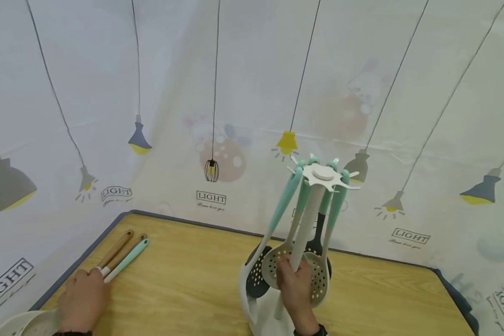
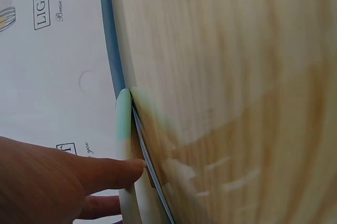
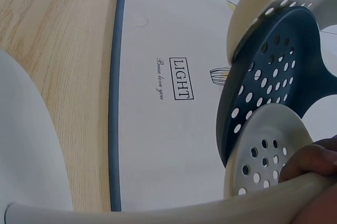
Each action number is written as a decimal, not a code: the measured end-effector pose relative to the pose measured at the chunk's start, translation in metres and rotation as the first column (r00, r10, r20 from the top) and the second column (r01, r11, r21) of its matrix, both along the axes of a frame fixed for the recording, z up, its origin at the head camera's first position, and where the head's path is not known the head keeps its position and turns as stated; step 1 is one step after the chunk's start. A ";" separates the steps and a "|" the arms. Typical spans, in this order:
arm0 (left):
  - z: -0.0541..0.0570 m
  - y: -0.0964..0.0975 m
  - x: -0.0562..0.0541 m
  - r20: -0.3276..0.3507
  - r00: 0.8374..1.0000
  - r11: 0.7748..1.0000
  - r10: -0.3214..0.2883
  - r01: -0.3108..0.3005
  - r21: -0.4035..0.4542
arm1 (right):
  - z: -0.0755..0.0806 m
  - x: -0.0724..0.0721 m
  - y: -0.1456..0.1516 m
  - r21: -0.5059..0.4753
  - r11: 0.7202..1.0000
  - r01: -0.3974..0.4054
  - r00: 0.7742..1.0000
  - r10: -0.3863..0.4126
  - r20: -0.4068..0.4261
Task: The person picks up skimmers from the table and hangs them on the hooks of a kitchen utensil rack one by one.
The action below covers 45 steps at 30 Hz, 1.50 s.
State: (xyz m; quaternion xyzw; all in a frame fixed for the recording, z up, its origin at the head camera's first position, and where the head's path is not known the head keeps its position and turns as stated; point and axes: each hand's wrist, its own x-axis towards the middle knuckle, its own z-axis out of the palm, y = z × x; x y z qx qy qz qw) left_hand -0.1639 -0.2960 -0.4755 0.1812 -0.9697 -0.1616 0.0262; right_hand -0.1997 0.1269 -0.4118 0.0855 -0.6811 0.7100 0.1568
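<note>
Wood-grain tabletop [image 1: 185, 270] beneath a white rack [image 1: 307, 224] of mint-handled utensils [image 1: 284, 200]

A pale backdrop [image 1: 252, 70] printed with hanging lamps rises behind a wood-grained table [image 1: 185, 280] trimmed in blue edging [image 3: 114, 129]. A blue lamp [image 1: 139, 137] appears above the table's far-left corner, a caged bulb [image 1: 211, 171] and a yellow lamp [image 1: 287, 142] over its far edge. Boxed "LIGHT" labels [image 1: 211, 197] and a faded pink blot [image 1: 227, 175] mark the same backdrop.
</note>
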 end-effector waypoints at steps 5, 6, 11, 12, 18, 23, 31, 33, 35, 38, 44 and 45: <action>0.005 0.004 -0.006 -0.035 0.999 1.000 -0.014 0.014 -0.018 | 0.003 -0.003 0.003 -0.009 1.000 0.012 1.000 -0.013 -0.022; 0.005 0.005 -0.007 -0.037 0.999 1.000 -0.015 0.014 -0.023 | 0.003 -0.003 0.003 -0.008 1.000 0.015 1.000 -0.015 -0.024; 0.007 0.008 -0.008 -0.020 1.000 0.999 -0.019 0.019 -0.039 | 0.004 -0.005 0.004 0.002 1.000 0.017 1.000 -0.017 -0.021; 0.007 0.008 -0.007 -0.023 1.000 0.999 -0.017 0.016 -0.042 | 0.004 -0.005 0.004 0.001 1.000 0.017 1.000 -0.017 -0.015; 0.003 0.005 -0.002 -0.043 0.998 0.998 -0.034 0.032 -0.048 | 0.003 -0.004 0.003 0.008 1.000 0.020 0.999 -0.021 0.031; 0.000 0.004 0.006 -0.077 0.995 0.998 -0.062 0.059 -0.037 | 0.001 -0.001 0.002 0.023 1.000 0.020 0.997 -0.021 0.080; 0.004 0.013 0.012 -0.201 0.979 0.999 -0.038 0.030 -0.042 | 0.002 -0.001 0.000 -0.004 1.000 0.004 0.997 -0.004 0.080; 0.007 0.015 0.013 -0.210 0.977 0.998 -0.042 0.033 -0.046 | 0.002 -0.001 0.000 -0.013 1.000 0.003 0.997 -0.002 0.072; 0.011 0.016 0.013 -0.187 0.981 0.998 -0.051 0.044 -0.040 | 0.001 0.000 0.000 -0.016 1.000 0.002 0.998 -0.001 0.061; 0.017 0.018 0.013 -0.098 0.992 0.997 -0.079 0.078 -0.015 | 0.001 0.000 0.000 -0.017 1.000 0.003 0.999 -0.002 0.047; 0.028 0.026 0.017 0.023 0.996 0.995 -0.089 0.088 0.053 | 0.001 -0.001 0.000 -0.007 1.000 0.002 0.999 -0.002 0.043; 0.029 0.028 0.018 0.024 0.996 0.995 -0.088 0.086 0.059 | 0.001 -0.001 -0.001 -0.006 1.000 0.001 0.999 -0.001 0.044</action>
